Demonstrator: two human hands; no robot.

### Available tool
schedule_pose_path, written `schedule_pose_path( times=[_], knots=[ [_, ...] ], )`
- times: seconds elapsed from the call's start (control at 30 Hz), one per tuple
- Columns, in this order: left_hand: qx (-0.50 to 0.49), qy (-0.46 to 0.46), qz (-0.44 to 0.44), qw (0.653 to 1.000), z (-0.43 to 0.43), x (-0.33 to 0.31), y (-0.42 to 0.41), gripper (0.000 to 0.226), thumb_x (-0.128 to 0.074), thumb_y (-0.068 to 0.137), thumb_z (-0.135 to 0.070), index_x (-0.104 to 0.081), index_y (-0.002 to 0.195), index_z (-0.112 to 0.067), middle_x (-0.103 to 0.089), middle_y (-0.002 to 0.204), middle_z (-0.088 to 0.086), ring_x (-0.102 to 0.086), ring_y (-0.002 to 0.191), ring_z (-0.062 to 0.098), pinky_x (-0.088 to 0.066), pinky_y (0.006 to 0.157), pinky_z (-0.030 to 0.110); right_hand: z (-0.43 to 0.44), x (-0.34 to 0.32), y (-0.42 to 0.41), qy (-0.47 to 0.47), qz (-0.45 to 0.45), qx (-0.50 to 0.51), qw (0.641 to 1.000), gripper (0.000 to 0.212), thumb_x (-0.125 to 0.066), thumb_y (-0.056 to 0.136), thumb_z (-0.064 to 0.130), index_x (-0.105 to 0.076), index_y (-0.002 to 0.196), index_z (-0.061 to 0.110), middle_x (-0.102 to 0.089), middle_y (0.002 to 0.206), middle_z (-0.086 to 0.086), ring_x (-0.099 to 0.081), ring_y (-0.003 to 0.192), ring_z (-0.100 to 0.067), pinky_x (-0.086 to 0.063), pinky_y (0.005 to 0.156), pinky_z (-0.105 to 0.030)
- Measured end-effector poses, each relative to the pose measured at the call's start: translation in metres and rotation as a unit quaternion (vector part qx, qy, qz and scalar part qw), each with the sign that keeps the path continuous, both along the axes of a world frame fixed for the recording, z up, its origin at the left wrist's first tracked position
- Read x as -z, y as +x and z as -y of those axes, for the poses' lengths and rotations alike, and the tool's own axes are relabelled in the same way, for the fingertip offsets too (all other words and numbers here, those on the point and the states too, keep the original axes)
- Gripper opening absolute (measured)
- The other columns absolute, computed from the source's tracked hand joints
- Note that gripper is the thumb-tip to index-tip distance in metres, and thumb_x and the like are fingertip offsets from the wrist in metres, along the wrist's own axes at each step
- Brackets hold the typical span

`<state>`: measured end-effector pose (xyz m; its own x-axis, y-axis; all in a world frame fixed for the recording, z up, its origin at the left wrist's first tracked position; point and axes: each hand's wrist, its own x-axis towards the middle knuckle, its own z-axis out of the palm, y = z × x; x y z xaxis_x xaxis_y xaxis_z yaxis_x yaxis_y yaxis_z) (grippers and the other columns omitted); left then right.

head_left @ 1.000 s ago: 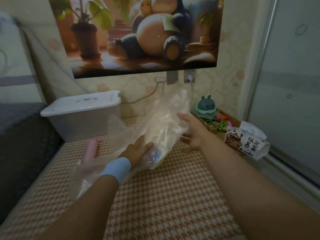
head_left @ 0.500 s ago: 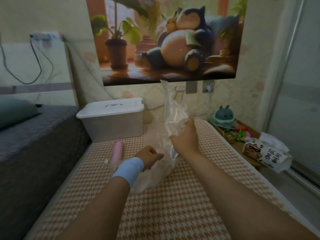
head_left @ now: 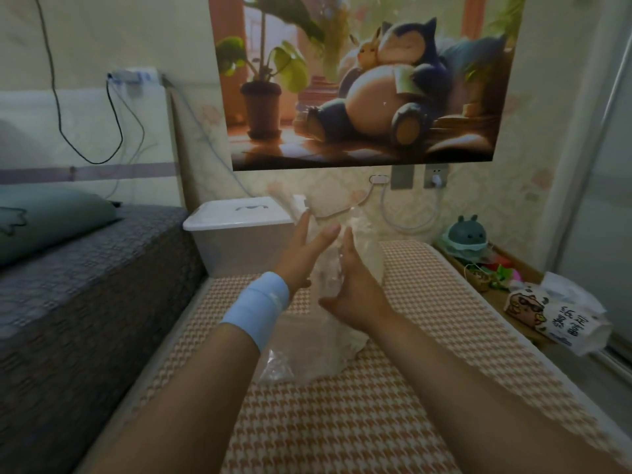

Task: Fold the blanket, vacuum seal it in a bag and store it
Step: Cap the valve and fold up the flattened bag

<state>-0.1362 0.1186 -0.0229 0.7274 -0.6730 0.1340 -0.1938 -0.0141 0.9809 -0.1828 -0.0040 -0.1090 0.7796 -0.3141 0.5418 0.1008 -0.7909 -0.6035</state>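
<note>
Crinkled clear plastic vacuum bag (head_left: 342, 268) is upright between both hands. Its lower end is bunched on the orange-and-white houndstooth padded surface (head_left: 342, 422). The top edge reaches up in front of the white-lidded translucent plastic storage box (head_left: 239, 227).

Left hand (head_left: 304, 248), pale blue wristband (head_left: 256, 306) on that wrist, has straight fingers, palm flat on the bag's left side. Right hand (head_left: 355, 285) also has straight fingers, on the other side, thumb spread low. Neither curls round the film, so the bag is only sandwiched between the palms.

No blanket is inside the bag. Can't tell which fabric is the blanket: the houndstooth cover under the bag or the grey textured bed cover (head_left: 85, 285) at left.

Risks, as judged from here:
- Slick film held only by palm pressure. If either hand eases off, the bag likely slides down and collapses into a heap.
- The bag is heavily crumpled and the mouth isn't visible. The hands may fumble for the opening or pull on the wrong end.
- Creases left across the seal strip would let air leak back in after vacuuming.
- The storage box sits just behind the hands, so spreading the bag forward could catch on its lid.
- Thin film could tear if yanked while the bunched end drags on the cover.
</note>
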Motion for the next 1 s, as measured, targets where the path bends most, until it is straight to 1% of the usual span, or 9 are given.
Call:
schedule_pose_path(
  times=[0.07, 0.17, 0.3, 0.43, 0.57, 0.73, 0.83, 0.93, 1.0],
  knots=[
    [-0.057, -0.021, 0.002, 0.998, 0.007, 0.009, 0.014, 0.076, -0.067, 0.077, -0.058, -0.031, 0.142, -0.040, -0.034, 0.150, -0.002, -0.043, 0.128, 0.029, -0.040, 0.100, 0.050, -0.011, 0.016, 0.006, 0.034, -0.036, -0.010, 0.999, 0.140, -0.085, 0.070, 0.035, 0.029, 0.151, 0.023, 0.008, 0.166, 0.003, -0.003, 0.153, -0.015, -0.023, 0.121, -0.044],
    [-0.103, 0.011, 0.043, 0.994, 0.012, 0.018, 0.031, 0.074, -0.077, 0.066, -0.060, -0.044, 0.125, -0.030, -0.046, 0.137, 0.001, -0.051, 0.118, 0.026, -0.047, 0.098, 0.051, -0.022, 0.038, 0.017, 0.109, -0.107, 0.105, 0.983, 0.132, -0.082, 0.077, 0.033, 0.026, 0.152, 0.025, 0.025, 0.162, -0.006, 0.013, 0.152, -0.026, -0.018, 0.121, -0.050],
    [-0.114, 0.028, 0.053, 0.992, 0.020, 0.028, 0.036, 0.071, -0.079, 0.059, -0.061, -0.050, 0.113, -0.025, -0.054, 0.122, 0.002, -0.057, 0.107, 0.023, -0.053, 0.091, 0.048, -0.020, 0.040, 0.013, 0.055, -0.079, 0.155, 0.983, 0.099, -0.058, 0.090, 0.010, 0.013, 0.156, 0.031, -0.006, 0.165, -0.012, -0.040, 0.139, -0.032, -0.050, 0.090, -0.037],
    [-0.067, 0.036, 0.126, 0.989, 0.017, 0.041, 0.023, 0.075, -0.083, 0.067, -0.035, -0.040, 0.127, -0.025, -0.048, 0.130, -0.002, -0.052, 0.115, 0.018, -0.048, 0.092, 0.027, -0.002, 0.035, -0.006, -0.009, -0.073, 0.193, 0.978, 0.096, -0.058, 0.089, 0.009, 0.005, 0.158, 0.033, -0.033, 0.157, -0.008, -0.061, 0.111, -0.029, -0.050, 0.077, -0.034],
    [-0.051, 0.202, 0.361, 0.909, -0.008, 0.062, -0.009, 0.128, -0.082, 0.065, -0.048, 0.010, 0.151, -0.021, 0.000, 0.157, 0.002, -0.015, 0.144, 0.019, -0.022, 0.115, 0.029, 0.013, 0.030, -0.028, -0.050, -0.081, 0.203, 0.974, 0.087, -0.055, 0.095, 0.022, 0.004, 0.157, 0.038, -0.049, 0.136, -0.005, -0.061, 0.097, -0.026, -0.046, 0.073, -0.033],
    [-0.065, 0.301, 0.414, 0.856, -0.023, 0.102, -0.019, 0.150, -0.073, 0.048, -0.077, 0.025, 0.148, -0.021, 0.011, 0.160, -0.002, -0.013, 0.146, 0.021, -0.027, 0.113, 0.037, 0.017, 0.030, -0.035, -0.105, -0.148, 0.232, 0.956, 0.094, -0.053, 0.093, 0.015, 0.014, 0.154, 0.040, -0.053, 0.134, -0.010, -0.063, 0.083, -0.026, -0.051, 0.068, -0.035],
    [-0.072, 0.305, 0.482, 0.818, -0.029, 0.121, -0.030, 0.140, -0.066, 0.053, -0.081, 0.011, 0.151, -0.017, 0.002, 0.160, 0.003, -0.012, 0.146, 0.023, -0.022, 0.117, 0.039, 0.014, 0.034, -0.027, -0.140, -0.167, 0.254, 0.942, 0.096, -0.053, 0.095, 0.016, 0.021, 0.153, 0.034, -0.052, 0.139, -0.013, -0.065, 0.078, -0.021, -0.050, 0.061, -0.033],
    [-0.001, 0.186, 0.614, 0.767, -0.029, 0.147, -0.034, 0.109, -0.068, 0.061, -0.073, -0.019, 0.148, -0.029, -0.029, 0.149, 0.012, -0.042, 0.129, 0.031, -0.042, 0.102, 0.046, 0.006, 0.029, -0.020, -0.148, -0.211, 0.242, 0.936, 0.080, -0.040, 0.102, 0.016, 0.019, 0.154, 0.032, -0.034, 0.154, -0.019, -0.066, 0.098, -0.029, -0.044, 0.070, -0.033],
    [0.037, 0.179, 0.617, 0.765, -0.026, 0.155, -0.029, 0.102, -0.073, 0.066, -0.058, -0.015, 0.147, -0.034, -0.039, 0.144, 0.012, -0.051, 0.119, 0.030, -0.048, 0.094, 0.043, 0.004, 0.025, -0.019, -0.151, -0.241, 0.231, 0.931, 0.076, -0.035, 0.103, 0.014, 0.017, 0.154, 0.036, -0.018, 0.162, -0.018, -0.062, 0.111, -0.034, -0.046, 0.077, -0.037]
  ],
)
